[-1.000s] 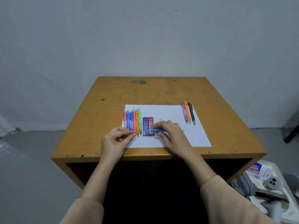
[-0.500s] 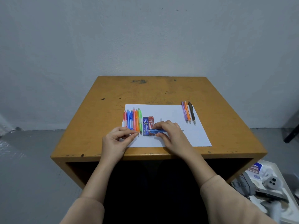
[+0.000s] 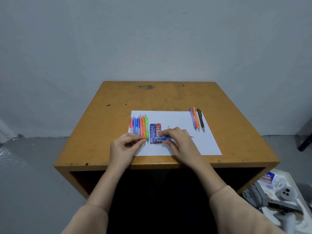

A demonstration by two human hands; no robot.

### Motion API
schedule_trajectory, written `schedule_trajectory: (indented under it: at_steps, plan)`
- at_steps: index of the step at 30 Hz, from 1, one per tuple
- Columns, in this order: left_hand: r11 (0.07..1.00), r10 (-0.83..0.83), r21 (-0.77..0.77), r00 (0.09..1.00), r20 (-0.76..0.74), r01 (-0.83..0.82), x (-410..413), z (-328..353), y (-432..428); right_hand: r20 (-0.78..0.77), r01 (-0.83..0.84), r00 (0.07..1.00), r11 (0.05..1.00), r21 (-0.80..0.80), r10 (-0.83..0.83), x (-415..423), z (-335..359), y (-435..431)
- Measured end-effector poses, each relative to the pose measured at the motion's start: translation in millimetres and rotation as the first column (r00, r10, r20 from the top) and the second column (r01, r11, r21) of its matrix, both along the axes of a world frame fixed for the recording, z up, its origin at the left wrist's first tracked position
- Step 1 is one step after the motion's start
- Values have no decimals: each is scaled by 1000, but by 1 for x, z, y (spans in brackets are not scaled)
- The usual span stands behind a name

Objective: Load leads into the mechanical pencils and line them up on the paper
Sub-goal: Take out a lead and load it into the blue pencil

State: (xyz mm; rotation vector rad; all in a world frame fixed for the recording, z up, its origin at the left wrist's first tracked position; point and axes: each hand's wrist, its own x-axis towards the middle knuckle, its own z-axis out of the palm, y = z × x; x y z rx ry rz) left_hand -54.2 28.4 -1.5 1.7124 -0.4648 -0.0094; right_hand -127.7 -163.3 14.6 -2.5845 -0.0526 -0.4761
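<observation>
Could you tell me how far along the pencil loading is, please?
Three pencils lie in a row at the paper's right edge, probably done. In hand: the right hand holds a blue pencil sideways, while the left hand pinches something too thin to identify. Left: likely the six pencils beside the lead boxes.

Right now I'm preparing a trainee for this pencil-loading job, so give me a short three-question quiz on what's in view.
1. True or false: the right hand grips a blue mechanical pencil.
2. How many pencils lie in the right-hand group on the paper?
3. Which lead case lies next to the green pencil: A blue, B red?
Key: 1 true; 2 three; 3 A, the blue lead case.
</observation>
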Motion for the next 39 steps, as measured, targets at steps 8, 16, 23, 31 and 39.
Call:
schedule_trajectory:
  at_steps: [8, 16, 23, 31, 39]
  plan:
    - [999, 13, 52, 999, 41, -15, 2, 1, -2, 30, 20, 999, 1000, 18, -20, 0, -3, -2]
    - [988, 15, 147, 987, 162, -39, 3, 11, -4, 69, 20, 997, 999, 44, -23, 1, -6, -4]
    - [966, 10, 250, 970, 242, -72, 4, 25, -6, 88, 17, 996, 997, 76, -23, -1, -6, -5]
    - [958, 0, 281, 980, 200, -58, 1, 29, -8, 84, 40, 995, 993, 112, -50, -1, -7, -7]
    - [942, -25, 332, 976, 217, -50, 2, 30, -6, 102, 30, 994, 994, 107, -41, -2, -7, -6]
